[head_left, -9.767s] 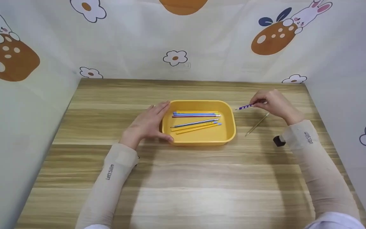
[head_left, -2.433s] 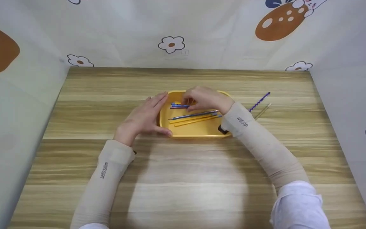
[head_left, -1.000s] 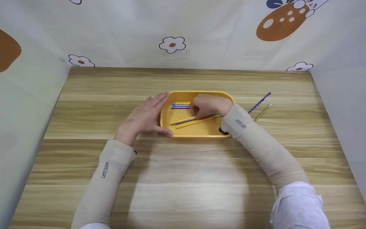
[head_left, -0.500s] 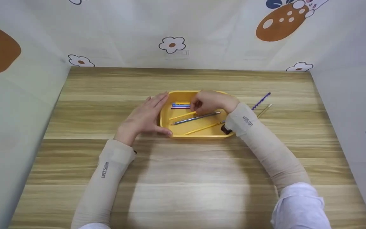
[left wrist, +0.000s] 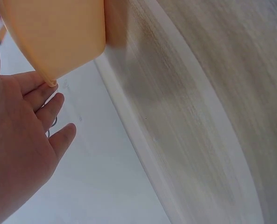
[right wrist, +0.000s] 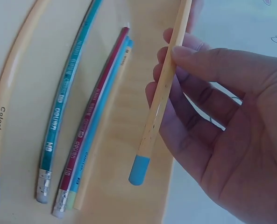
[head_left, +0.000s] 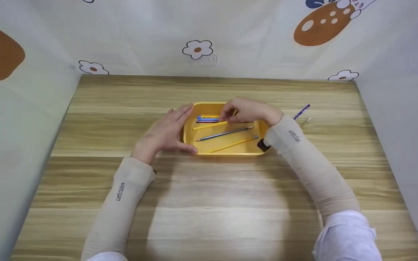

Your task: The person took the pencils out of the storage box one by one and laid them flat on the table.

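My left hand (head_left: 167, 134) holds the left end of a yellow plastic tray (head_left: 227, 155), thumb at the front corner and fingers at the back one. Over the tray, my right hand (head_left: 250, 110) pinches a yellow pencil (right wrist: 157, 112) between thumb and fingers, its blue end free in the right wrist view. Inside lie a striped teal pencil (head_left: 224, 133) and another yellow pencil (head_left: 232, 144), both slanting. Along the back wall a maroon pencil (right wrist: 92, 116), a light blue pencil (right wrist: 101, 112) and a further yellow pencil (right wrist: 103, 135) lie side by side.
On the wooden table (head_left: 212, 203), a purple wavy pencil (head_left: 302, 111) and a thin gold pencil (head_left: 306, 122) lie right of the tray, partly behind the right sleeve. A black wrist camera (head_left: 263, 145) overlaps the tray's front right corner. Patterned curtain walls (head_left: 252, 36) enclose the table.
The purple pencil has gone from my right hand to the table. That hand has since drawn a yellow pencil from the front group toward the tray's back. My left hand stays.
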{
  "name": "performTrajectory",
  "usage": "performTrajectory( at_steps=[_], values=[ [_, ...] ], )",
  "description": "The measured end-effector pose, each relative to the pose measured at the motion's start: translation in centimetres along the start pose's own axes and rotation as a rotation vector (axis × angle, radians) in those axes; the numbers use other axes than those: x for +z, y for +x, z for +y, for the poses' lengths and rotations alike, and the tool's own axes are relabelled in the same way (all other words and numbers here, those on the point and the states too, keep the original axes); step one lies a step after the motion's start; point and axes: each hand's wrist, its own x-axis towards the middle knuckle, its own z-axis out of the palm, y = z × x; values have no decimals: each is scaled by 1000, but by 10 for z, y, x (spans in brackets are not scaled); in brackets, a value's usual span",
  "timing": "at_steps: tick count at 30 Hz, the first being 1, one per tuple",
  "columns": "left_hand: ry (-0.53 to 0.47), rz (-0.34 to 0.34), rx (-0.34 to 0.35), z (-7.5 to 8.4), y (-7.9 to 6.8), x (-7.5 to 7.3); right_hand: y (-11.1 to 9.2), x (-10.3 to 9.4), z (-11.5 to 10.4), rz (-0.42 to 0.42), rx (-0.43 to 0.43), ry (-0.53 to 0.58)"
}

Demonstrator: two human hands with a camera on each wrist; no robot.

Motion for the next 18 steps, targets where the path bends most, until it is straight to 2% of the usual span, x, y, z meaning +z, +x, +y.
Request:
performTrajectory(
  at_steps=[7,18],
  values=[
    [33,-2,27,0,0,-2,-11,-6,-2,32,-45,30],
    [29,-19,7,1,0,-2,-23,-9,-3,39,-117,79]
  ],
)
